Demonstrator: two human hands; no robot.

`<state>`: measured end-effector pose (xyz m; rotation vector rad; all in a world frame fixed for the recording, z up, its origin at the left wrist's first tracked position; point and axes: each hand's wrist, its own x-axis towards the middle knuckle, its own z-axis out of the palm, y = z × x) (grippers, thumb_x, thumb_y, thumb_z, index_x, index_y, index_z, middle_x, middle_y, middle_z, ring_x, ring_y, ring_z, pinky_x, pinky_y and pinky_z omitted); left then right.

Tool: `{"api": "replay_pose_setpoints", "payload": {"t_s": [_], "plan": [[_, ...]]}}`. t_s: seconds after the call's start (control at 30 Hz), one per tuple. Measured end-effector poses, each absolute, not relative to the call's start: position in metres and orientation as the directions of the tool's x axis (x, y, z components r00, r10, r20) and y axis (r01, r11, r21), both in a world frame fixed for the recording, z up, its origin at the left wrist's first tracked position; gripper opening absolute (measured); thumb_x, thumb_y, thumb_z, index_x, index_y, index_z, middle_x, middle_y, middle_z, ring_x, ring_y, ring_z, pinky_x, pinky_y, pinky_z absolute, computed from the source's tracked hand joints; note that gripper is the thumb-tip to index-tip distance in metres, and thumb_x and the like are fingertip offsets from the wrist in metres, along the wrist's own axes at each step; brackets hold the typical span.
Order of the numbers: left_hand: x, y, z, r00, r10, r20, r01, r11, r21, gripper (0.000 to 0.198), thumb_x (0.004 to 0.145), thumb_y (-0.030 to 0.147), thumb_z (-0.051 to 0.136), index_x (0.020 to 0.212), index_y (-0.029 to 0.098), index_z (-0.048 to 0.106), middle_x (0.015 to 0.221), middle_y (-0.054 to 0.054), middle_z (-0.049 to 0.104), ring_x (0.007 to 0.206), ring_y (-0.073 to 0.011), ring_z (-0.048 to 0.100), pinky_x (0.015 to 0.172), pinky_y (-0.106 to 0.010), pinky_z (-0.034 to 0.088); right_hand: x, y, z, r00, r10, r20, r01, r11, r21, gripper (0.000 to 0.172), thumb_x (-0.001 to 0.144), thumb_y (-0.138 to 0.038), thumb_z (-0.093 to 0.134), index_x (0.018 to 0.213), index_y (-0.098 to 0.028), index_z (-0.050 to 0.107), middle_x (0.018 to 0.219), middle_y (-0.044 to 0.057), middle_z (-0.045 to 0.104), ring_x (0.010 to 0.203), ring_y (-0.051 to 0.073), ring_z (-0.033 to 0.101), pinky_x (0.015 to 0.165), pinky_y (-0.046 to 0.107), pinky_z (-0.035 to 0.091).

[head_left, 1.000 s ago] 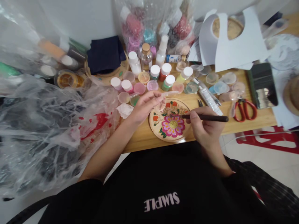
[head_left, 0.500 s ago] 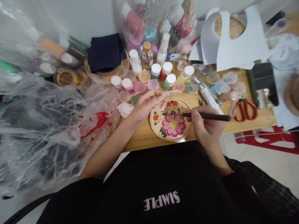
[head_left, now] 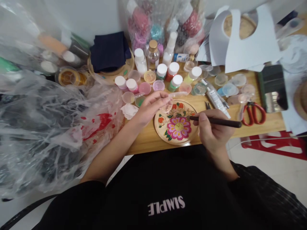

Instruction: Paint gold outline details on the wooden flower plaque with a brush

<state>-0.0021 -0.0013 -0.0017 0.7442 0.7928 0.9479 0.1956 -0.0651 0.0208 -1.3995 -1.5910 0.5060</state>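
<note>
A round wooden disc (head_left: 161, 133) lies near the table's front edge, bearing a pink flower, orange fruit and green leaves with gold outlines. My right hand (head_left: 212, 129) is closed around a slim dark-handled tool (head_left: 223, 122). Its thin tip points left over the upper right of the flower; I cannot tell whether it touches the disc. My left hand (head_left: 153, 107) pinches a small clear plastic cup (head_left: 167, 107) above the disc's upper left. The cup's lid (head_left: 177, 94) is flipped open and sticks out to the right.
Small paint cups (head_left: 145, 88) and white-capped jars (head_left: 176, 82) crowd behind the disc. To the right are a metal tube (head_left: 216, 98), red-handled pliers (head_left: 253, 114) and a phone (head_left: 273, 89). Crumpled plastic (head_left: 55, 137) fills the left side. A red stool (head_left: 275, 144) stands below.
The dark tool's tip has shifted slightly right over the disc, and my right hand has moved a little with it. My left hand keeps its place with the cup.
</note>
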Motion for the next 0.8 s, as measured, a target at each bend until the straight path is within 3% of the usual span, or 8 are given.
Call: {"api": "replay_pose_setpoints", "payload": {"t_s": [0.63, 0.8], "plan": [[-0.0010, -0.0005, 0.0005, 0.367, 0.901, -0.231, -0.436, 0.385, 0.813, 0.040, 0.064, 0.049, 0.083, 0.079, 0.017, 0.063, 0.074, 0.003, 0.066, 0.068, -0.0061, 0.061, 0.064, -0.021, 0.046, 0.1916, -0.0680, 0.0255, 0.032, 0.913, 0.407, 0.611, 0.304, -0.731, 0.012, 0.090, -0.025, 0.060, 0.080, -0.023, 0.066, 0.068, -0.002, 0.068, 0.055, 0.012, 0.063, 0.052, 0.026, 0.048], [-0.0017, -0.0007, -0.0006, 0.373, 0.908, -0.191, -0.429, 0.351, 0.832, 0.036, 0.069, 0.047, 0.081, 0.080, 0.017, 0.063, 0.075, 0.003, 0.066, 0.069, -0.0063, 0.060, 0.066, -0.022, 0.046, 0.1930, -0.0698, 0.0206, 0.110, 0.903, 0.415, 0.595, 0.275, -0.756, 0.016, 0.092, -0.031, 0.058, 0.081, -0.023, 0.066, 0.068, -0.001, 0.067, 0.057, 0.013, 0.064, 0.057, 0.029, 0.052]]}}
